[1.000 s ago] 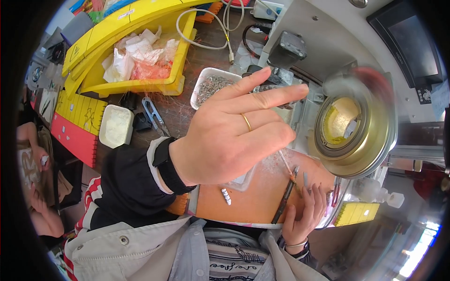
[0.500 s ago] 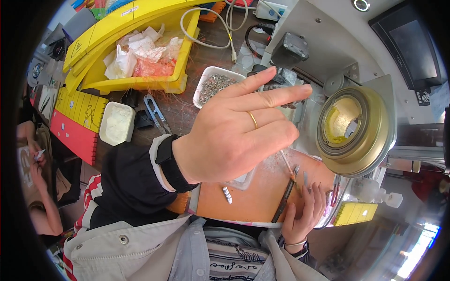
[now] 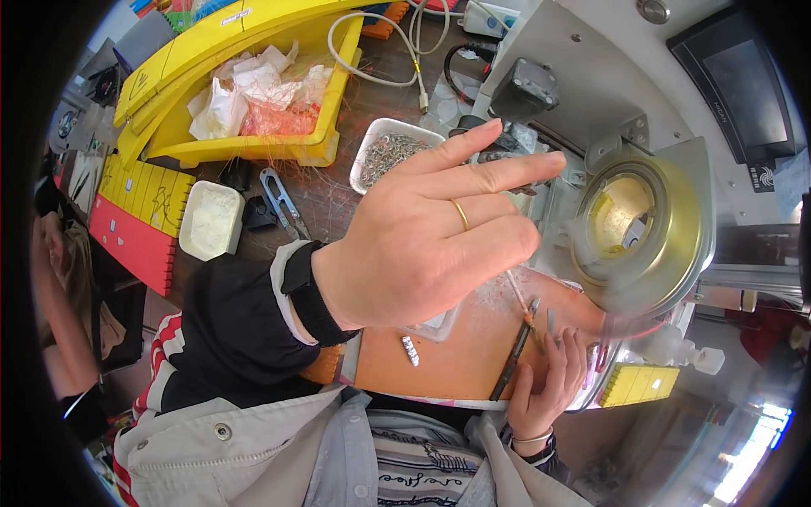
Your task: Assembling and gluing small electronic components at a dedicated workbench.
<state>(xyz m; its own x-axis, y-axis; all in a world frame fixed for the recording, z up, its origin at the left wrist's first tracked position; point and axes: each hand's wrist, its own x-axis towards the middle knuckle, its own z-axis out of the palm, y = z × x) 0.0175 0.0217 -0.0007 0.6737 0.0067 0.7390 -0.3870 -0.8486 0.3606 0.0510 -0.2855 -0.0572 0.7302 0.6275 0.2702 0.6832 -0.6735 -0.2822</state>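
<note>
My left hand (image 3: 422,232) hovers over the work board, back of the hand up, with a ring on one finger. Two of its fingers stretch out; the others bend down as in a pinch, and what they hold, if anything, is hidden. To its right stands a round brass-coloured drum (image 3: 667,228) with a central opening; its front edge is blurred. My right hand (image 3: 549,380) rests with fingers extended at the right edge of the orange board (image 3: 456,372). Beside it lie a dark slim tool (image 3: 514,359) and a thin pale stick (image 3: 518,296). A small silvery piece (image 3: 410,351) lies on the board.
A white tub of small metal pieces (image 3: 384,156) stands beyond my left hand. Farther left are a tub of white powder (image 3: 209,220), blue-handled cutters (image 3: 283,203) and a yellow bin (image 3: 253,152) with crumpled paper. A co-worker's arm (image 3: 63,313) shows far left.
The drum's front ring, sharp before, is now smeared by motion. My two hands have barely moved. The co-worker's arms at the far left have shifted.
</note>
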